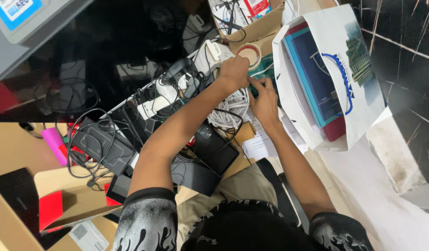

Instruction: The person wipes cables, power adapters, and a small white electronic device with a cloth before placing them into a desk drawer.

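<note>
While both hands meet above the bundle of white cables [228,109], I judge it light, limp and tangle-prone; left hand [234,72] and right hand [264,103] pinch a small green thing [257,90], fingers closed; grip the bundle's middle.

The left hand [234,72] and right hand [264,100] cover most of a dark green thing [265,69], so its kind and the grip on it cannot be told. The cardboard box [251,28] runs off the top edge.
</note>
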